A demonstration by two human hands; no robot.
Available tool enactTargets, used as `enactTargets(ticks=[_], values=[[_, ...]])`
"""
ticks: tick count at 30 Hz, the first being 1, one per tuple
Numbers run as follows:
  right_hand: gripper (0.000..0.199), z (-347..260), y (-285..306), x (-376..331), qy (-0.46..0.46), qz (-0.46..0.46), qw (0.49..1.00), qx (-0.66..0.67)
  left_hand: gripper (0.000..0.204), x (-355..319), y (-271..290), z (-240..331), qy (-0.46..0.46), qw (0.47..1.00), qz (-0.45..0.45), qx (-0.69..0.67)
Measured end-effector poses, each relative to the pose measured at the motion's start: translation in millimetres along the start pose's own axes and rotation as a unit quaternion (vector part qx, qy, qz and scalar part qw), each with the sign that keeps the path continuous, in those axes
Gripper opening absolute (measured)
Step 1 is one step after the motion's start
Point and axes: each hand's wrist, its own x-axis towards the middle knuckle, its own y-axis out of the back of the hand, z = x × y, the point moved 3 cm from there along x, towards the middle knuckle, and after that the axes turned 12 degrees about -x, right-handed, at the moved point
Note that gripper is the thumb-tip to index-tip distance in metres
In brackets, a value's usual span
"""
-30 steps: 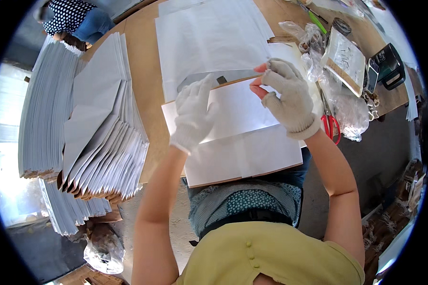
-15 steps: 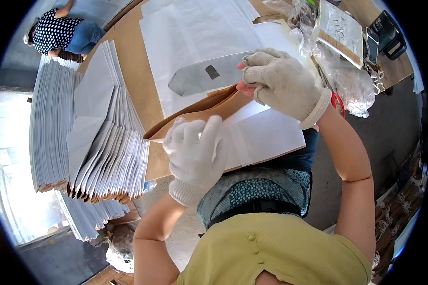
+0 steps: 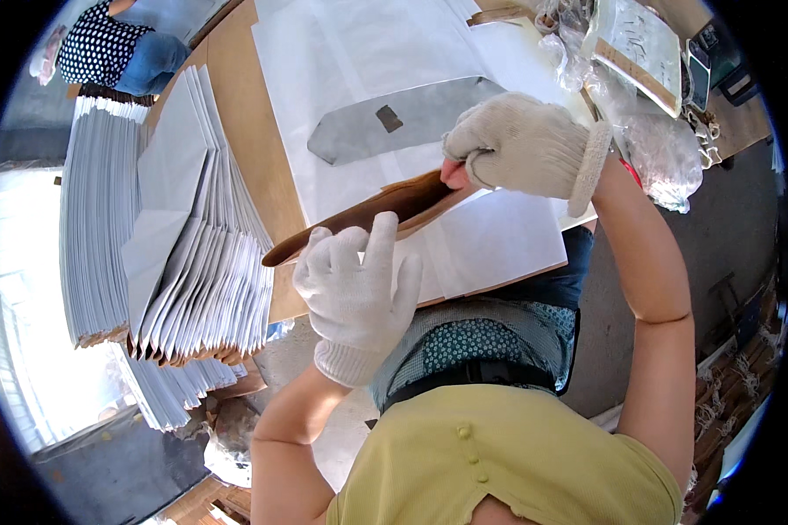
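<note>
Worktable (image 3: pixel 236 131), right hand (image 3: pixel 525 144) pinching brown paper bag (image 3: pixel 368 210), left hand (image 3: pixel 359 284) beneath.

R fingertips (image 3: pixel 453 171) behind paper bag (image 3: pixel 368 214)

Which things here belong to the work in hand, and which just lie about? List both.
In hand: brown-lined paper bag, left hand, right hand, white sheets beneath.
Lying about: stacked folded bags, clear plastic packets, red-handled scissors.
</note>
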Motion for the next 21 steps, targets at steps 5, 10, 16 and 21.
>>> enactTargets(ticks=[5,10,16,21], values=[[0.016,-17.3,-19.9,-2.7,0.056,0.181,0.942,-0.277,0.024,-15.3,-14.7,21.0,-0.068,0.985,-0.091,-0.127],[0.014,3.5,-12.3,-18.7,0.004,0.185,0.981,-0.057,0.023,-48.8,-78.6,-16.4,-0.088,0.889,-0.422,-0.155],[0.013,103.5,-70.8,-58.4,-0.087,0.146,0.962,-0.216,0.021,62.9,-145.4,4.3,-0.161,0.943,-0.262,-0.125],[0.014,117.1,-94.6,-105.5,-0.219,0.195,0.932,-0.212,0.053,55.2,-192.7,1.0,-0.143,0.856,-0.496,0.014]])
